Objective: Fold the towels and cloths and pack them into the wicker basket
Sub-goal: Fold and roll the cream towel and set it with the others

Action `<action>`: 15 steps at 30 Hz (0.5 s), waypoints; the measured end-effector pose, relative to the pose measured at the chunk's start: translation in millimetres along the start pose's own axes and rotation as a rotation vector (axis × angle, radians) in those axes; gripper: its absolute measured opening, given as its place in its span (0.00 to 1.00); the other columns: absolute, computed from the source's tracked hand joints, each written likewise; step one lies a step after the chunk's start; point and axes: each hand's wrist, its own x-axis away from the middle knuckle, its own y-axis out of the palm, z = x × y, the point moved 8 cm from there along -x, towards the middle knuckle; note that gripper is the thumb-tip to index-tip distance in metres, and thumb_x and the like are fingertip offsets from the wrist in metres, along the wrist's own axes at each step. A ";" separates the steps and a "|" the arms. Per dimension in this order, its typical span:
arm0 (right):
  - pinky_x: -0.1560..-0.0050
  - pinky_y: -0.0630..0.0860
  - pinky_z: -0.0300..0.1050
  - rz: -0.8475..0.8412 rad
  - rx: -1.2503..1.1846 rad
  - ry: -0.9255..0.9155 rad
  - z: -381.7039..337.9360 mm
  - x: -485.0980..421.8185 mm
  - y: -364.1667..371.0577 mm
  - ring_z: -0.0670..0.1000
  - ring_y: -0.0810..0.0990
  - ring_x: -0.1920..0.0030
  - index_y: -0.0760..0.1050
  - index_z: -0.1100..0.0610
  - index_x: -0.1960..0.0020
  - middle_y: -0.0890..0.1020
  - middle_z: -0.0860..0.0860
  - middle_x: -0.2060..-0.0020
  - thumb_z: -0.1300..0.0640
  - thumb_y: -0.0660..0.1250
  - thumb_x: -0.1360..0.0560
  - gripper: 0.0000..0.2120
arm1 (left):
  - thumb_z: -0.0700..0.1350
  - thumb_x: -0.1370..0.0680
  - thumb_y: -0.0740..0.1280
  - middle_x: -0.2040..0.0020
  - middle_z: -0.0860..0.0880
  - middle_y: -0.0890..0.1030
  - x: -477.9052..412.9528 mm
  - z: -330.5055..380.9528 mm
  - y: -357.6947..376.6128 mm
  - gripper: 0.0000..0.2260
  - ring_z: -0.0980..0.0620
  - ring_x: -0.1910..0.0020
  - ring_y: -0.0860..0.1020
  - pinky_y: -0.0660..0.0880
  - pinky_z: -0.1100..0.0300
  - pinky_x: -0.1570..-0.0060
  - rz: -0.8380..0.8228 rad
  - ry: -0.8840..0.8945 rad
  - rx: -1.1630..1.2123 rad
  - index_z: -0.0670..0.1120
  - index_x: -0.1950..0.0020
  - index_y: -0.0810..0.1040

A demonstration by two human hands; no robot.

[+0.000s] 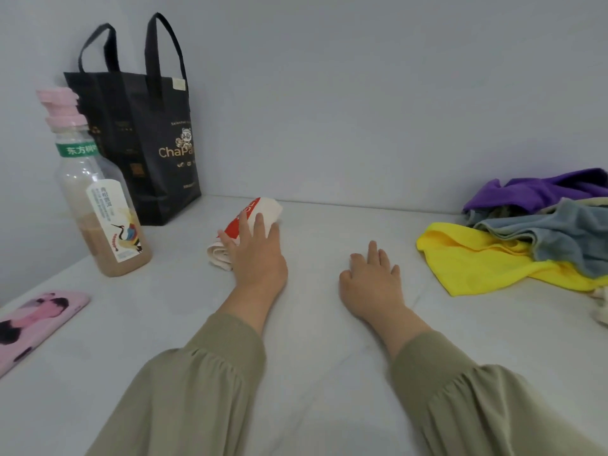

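A folded white cloth with a red print (pixel 266 207) lies on the white table (pixel 312 324) near the back. My left hand (pixel 258 251) rests on top of it with straight fingers. My right hand (pixel 373 279) lies flat on the bare table, fingers spread, holding nothing. At the right edge is a loose pile: a yellow cloth (pixel 487 261) in front, a grey towel (pixel 559 233) over it and a purple cloth (pixel 539 190) behind. No wicker basket is in view.
A black tote bag (pixel 138 133) stands at the back left against the wall. A drink bottle with a pink cap (pixel 98 205) stands in front of it. A pink phone (pixel 33 324) lies at the left edge. A bit of white fabric (pixel 602 312) shows at far right.
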 end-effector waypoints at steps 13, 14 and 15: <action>0.31 0.54 0.62 -0.004 0.121 0.242 137.6 46.7 -45.8 0.56 0.64 0.32 0.69 0.54 0.33 0.69 0.54 0.34 0.48 0.53 0.21 0.20 | 0.54 0.17 0.45 0.21 0.47 0.47 89.7 116.5 16.8 0.24 0.43 0.23 0.44 0.43 0.42 0.26 -0.469 0.223 0.205 0.52 0.22 0.50; 0.31 0.55 0.61 -0.009 0.130 0.236 137.5 49.6 -44.9 0.56 0.64 0.32 0.69 0.56 0.34 0.69 0.54 0.35 0.48 0.53 0.21 0.20 | 0.54 0.17 0.45 0.21 0.47 0.48 94.4 118.0 12.3 0.23 0.43 0.23 0.44 0.43 0.43 0.26 -0.456 0.228 0.219 0.51 0.22 0.51; 0.31 0.57 0.59 -0.008 0.132 0.226 136.7 53.2 -44.8 0.56 0.65 0.33 0.69 0.58 0.34 0.69 0.54 0.35 0.49 0.54 0.21 0.20 | 0.53 0.17 0.46 0.21 0.47 0.50 99.3 119.2 7.4 0.23 0.44 0.23 0.46 0.44 0.44 0.26 -0.440 0.235 0.246 0.51 0.22 0.53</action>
